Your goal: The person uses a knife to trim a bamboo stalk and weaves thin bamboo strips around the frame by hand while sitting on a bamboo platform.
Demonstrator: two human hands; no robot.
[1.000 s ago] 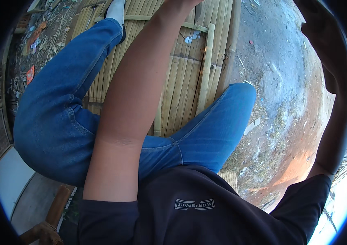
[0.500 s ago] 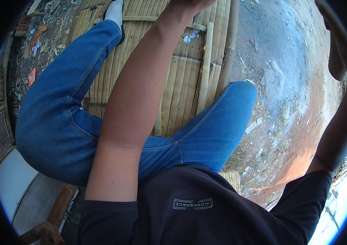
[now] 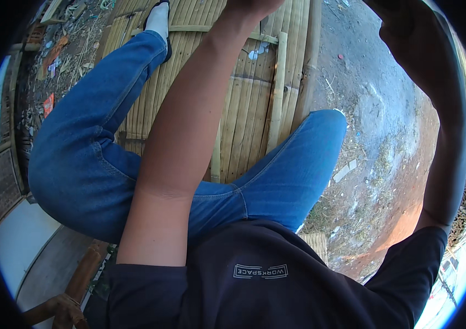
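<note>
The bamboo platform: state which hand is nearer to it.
Left. The left hand reaches out over the bamboo platform; the right hand is raised off to its right, above bare ground.

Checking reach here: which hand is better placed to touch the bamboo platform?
Left, probably. The left hand is raised directly over the bamboo platform, while the right hand is up over the dirt ground beside it. Neither hand's grip shows clearly.

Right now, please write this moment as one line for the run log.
scene: person in blue jeans sits on bamboo platform | left hand: raised, at top edge, grip hidden | right hand: raised, shadowed, grip unclear
</note>
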